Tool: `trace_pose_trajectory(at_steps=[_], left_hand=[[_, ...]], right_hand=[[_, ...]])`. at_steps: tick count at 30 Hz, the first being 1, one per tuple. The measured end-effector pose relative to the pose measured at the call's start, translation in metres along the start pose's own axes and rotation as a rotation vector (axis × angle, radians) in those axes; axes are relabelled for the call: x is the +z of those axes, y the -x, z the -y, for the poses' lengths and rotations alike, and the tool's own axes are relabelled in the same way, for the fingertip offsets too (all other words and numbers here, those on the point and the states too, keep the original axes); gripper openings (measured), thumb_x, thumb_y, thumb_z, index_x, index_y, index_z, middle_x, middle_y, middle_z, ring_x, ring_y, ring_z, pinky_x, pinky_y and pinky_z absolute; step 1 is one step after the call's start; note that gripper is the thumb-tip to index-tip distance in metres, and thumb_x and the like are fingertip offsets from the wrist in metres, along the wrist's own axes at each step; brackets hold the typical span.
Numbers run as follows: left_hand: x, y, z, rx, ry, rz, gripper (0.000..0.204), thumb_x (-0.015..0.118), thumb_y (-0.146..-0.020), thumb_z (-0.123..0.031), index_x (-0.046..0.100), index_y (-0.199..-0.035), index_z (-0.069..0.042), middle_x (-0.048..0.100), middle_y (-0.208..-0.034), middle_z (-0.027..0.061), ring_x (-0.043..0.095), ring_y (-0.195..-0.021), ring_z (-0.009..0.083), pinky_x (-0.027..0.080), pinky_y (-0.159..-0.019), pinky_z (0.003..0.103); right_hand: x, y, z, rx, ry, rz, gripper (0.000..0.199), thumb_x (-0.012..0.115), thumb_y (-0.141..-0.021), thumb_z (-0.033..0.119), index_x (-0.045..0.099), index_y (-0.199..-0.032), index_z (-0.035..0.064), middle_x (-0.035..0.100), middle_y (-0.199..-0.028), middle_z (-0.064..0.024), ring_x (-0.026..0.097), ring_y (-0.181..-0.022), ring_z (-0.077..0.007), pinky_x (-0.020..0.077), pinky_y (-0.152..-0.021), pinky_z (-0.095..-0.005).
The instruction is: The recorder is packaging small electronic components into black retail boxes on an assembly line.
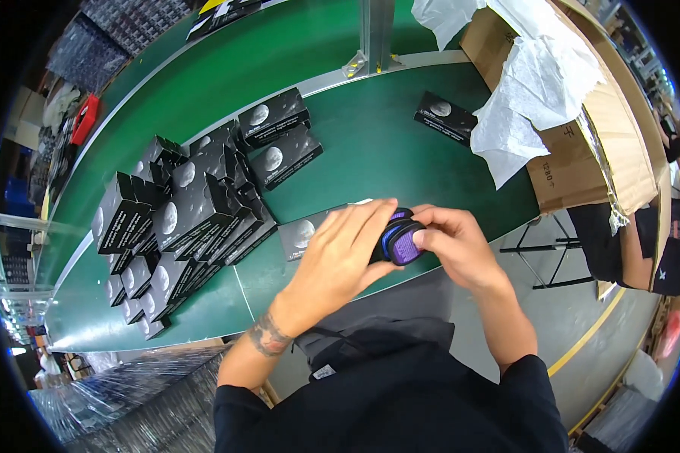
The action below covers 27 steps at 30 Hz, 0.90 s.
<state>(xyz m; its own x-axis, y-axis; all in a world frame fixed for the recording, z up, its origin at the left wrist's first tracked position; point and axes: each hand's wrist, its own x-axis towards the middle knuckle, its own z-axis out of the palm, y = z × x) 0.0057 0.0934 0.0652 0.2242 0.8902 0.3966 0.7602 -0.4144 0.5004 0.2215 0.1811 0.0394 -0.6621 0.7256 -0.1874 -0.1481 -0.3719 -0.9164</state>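
"At the front edge of the green table [370, 166], what is in hand?"

"A rounded black item [397, 238] with a purple panel [406, 248] and a blue strip. It is held above the table, just right of a moon-printed box [302, 234]."

"State of each hand?"

"Left hand [340, 245]: fingers nearly straight, laid over the item's left side, thumb below, gripping. Right hand [457, 245]: thumb on the purple panel, forefinger at the upper edge, nearly closed in a pinch."

"Step in hand?"

"Judged as handling or folding the item; which of these cannot be told. The next move probably calls for the left hand to keep its grip while the right thumb presses the layers together."

"Orientation?"

"The purple panel faces up toward the wearer. Its long axis appears to slant from lower left to upper right; the item's full length is hidden by the left hand."
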Motion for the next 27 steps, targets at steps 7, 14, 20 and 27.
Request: trace_pose_trajectory(at_steps=[7,14,20,27], left_hand=[[0.017,-0.014,-0.012,-0.119,0.239,-0.102,0.072,0.085,-0.073,0.001,0.057,-0.139,0.0,0.061,-0.133,0.0199,0.068,-0.11,0.0401,0.06,-0.088,0.043],[0.023,-0.03,-0.009,-0.098,0.124,-0.092,0.068,0.081,-0.074,0.008,0.055,-0.137,0.002,0.063,-0.132,0.0227,0.069,-0.108,0.0399,0.06,-0.089,0.043],[0.03,-0.038,-0.018,-0.138,0.141,-0.037,0.069,0.076,-0.079,0.009,0.049,-0.143,0.005,0.059,-0.139,0.0283,0.064,-0.117,0.0476,0.055,-0.097,0.047],[0.029,-0.039,-0.021,-0.081,-0.012,0.099,0.073,0.065,-0.084,0.004,0.039,-0.152,0.008,0.046,-0.153,0.034,0.054,-0.134,0.0486,0.053,-0.106,0.049]], right_hand=[[0.004,0.009,0.003,-0.042,-0.072,-0.185,0.022,0.07,-0.098,0.005,0.069,-0.118,-0.0045,0.072,-0.106,-0.0061,0.066,-0.096,-0.0108,0.0534,-0.089,-0.0275],[0.01,-0.003,-0.021,-0.192,-0.067,-0.306,0.04,0.069,-0.098,0.004,0.057,-0.136,0.0001,0.068,-0.124,-0.0129,0.066,-0.115,-0.0192,0.0536,-0.101,-0.0353],[0.014,-0.005,-0.025,-0.209,-0.136,-0.297,0.047,0.066,-0.101,0.005,0.054,-0.146,-0.0035,0.063,-0.138,-0.0153,0.061,-0.126,-0.0188,0.0499,-0.108,-0.0326],[-0.011,-0.007,-0.013,-0.069,-0.078,-0.233,0.047,0.069,-0.093,0.002,0.059,-0.139,-0.0031,0.067,-0.127,-0.0136,0.065,-0.117,-0.0212,0.052,-0.105,-0.0362]])
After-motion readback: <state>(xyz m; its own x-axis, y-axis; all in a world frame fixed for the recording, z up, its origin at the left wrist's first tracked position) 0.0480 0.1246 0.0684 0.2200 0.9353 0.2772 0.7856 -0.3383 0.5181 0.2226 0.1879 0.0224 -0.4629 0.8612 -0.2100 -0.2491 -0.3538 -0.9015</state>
